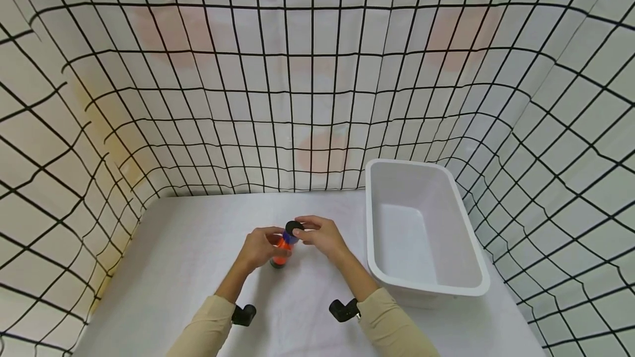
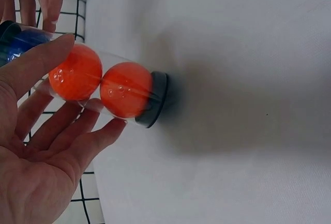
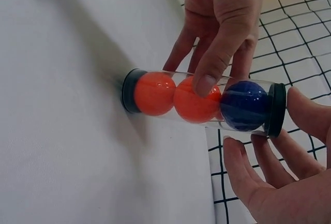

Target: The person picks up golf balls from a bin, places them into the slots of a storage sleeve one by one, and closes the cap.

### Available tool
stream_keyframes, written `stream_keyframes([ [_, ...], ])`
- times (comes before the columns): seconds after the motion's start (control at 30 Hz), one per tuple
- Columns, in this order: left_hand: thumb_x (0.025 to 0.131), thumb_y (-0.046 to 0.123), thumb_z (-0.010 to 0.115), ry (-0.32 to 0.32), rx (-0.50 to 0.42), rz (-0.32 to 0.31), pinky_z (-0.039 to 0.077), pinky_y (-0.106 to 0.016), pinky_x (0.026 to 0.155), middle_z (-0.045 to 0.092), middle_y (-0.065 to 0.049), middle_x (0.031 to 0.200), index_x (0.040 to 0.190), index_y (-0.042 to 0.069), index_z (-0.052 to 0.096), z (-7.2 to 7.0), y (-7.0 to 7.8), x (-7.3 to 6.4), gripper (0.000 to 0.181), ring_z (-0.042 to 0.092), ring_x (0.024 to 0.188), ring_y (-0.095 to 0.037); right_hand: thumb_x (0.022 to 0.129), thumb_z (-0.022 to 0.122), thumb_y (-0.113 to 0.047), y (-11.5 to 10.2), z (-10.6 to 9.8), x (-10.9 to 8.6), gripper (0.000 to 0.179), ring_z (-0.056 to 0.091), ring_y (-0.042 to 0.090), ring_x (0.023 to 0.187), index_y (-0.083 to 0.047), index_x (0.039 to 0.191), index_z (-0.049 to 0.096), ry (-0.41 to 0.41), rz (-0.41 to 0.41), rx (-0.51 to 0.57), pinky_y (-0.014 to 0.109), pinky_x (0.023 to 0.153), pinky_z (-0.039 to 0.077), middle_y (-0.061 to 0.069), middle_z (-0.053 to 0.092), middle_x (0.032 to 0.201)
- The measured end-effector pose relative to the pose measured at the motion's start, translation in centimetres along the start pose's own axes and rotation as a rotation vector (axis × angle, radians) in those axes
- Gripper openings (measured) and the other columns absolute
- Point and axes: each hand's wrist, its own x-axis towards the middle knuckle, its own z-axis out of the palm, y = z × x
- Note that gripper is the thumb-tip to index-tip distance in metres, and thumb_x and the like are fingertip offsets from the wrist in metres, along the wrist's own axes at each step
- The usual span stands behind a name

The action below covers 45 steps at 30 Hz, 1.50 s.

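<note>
A clear plastic tube (image 3: pixel 222 123) with black caps on both ends stands slightly tilted on the white cloth. Inside it are two orange balls (image 2: pixel 77 72) toward the bottom and a blue ball (image 3: pixel 244 106) at the top. My left hand (image 1: pixel 258 248) grips the tube round its middle, thumb on one side and fingers on the other. My right hand (image 1: pixel 323 237) is at the upper end, its thumb against the black top cap (image 1: pixel 295 228) and its fingertips by the tube's side. The bottom cap (image 2: pixel 155 100) meets the cloth.
To the right of my hands stands a white plastic bin (image 1: pixel 471 247) with high walls. A black wire grid (image 1: pixel 312 92) rises behind the table and along both sides, with pale cloth beyond it. White cloth (image 1: pixel 188 247) covers the tabletop.
</note>
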Motion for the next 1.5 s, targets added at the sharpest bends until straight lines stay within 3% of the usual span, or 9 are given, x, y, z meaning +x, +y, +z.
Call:
stream_keyframes([
  [0.13,0.072,0.015,0.091,0.004,-0.013,-0.004,0.058,-0.048,0.091,0.077,-0.011,0.108,0.123,0.009,0.072,0.0,-0.1,0.0,0.055,0.073,0.102,-0.027,0.089,0.078,-0.017,0.2,0.0,0.1,0.042,0.074,0.021,0.098,-0.008,0.129,0.069,-0.013,0.006,0.019,0.036,0.088,0.060,0.019,0.070,0.125],
  [0.27,0.074,0.013,0.090,-0.002,-0.018,-0.004,0.057,-0.049,0.093,0.077,-0.011,0.108,0.124,0.009,0.072,0.1,-0.2,-0.1,0.054,0.073,0.103,-0.027,0.089,0.078,-0.017,0.1,-0.1,0.3,0.042,0.071,0.021,0.106,-0.012,0.130,0.069,-0.031,0.014,0.023,0.042,0.099,0.055,0.014,0.071,0.126],
  [0.43,0.074,0.014,0.090,-0.002,-0.014,-0.018,0.057,-0.049,0.093,0.077,-0.009,0.108,0.123,0.011,0.072,0.1,-0.2,0.0,0.053,0.072,0.103,-0.026,0.090,0.076,-0.015,0.0,-0.1,0.4,0.042,0.069,0.022,0.113,-0.007,0.131,0.068,-0.062,0.008,0.040,0.049,0.108,0.047,0.012,0.072,0.126],
  [0.8,0.072,0.014,0.092,0.021,-0.044,-0.002,0.058,-0.047,0.091,0.076,-0.013,0.113,0.120,0.008,0.074,0.0,-0.4,0.0,0.052,0.072,0.109,-0.031,0.090,0.073,-0.004,0.3,0.4,0.9,0.041,0.070,0.019,0.108,-0.001,0.130,0.066,-0.089,0.048,0.168,0.034,0.093,0.058,0.023,0.065,0.133],
  [1.07,0.070,0.014,0.093,0.038,-0.067,-0.009,0.059,-0.046,0.090,0.076,-0.014,0.112,0.118,0.007,0.075,-0.1,-0.5,0.1,0.051,0.072,0.110,-0.032,0.091,0.074,-0.006,0.3,0.4,1.1,0.039,0.070,0.024,0.112,0.000,0.128,0.067,-0.111,-0.033,0.107,0.034,0.090,0.059,0.025,0.066,0.130],
  [1.5,0.069,0.016,0.093,0.048,-0.049,-0.032,0.060,-0.047,0.088,0.075,-0.017,0.114,0.117,0.006,0.075,-0.4,-0.2,0.0,0.052,0.071,0.110,-0.034,0.089,0.076,-0.006,0.5,0.6,1.4,0.037,0.070,0.025,0.114,-0.002,0.126,0.070,-0.082,-0.045,0.088,0.032,0.089,0.059,0.023,0.067,0.129],
])
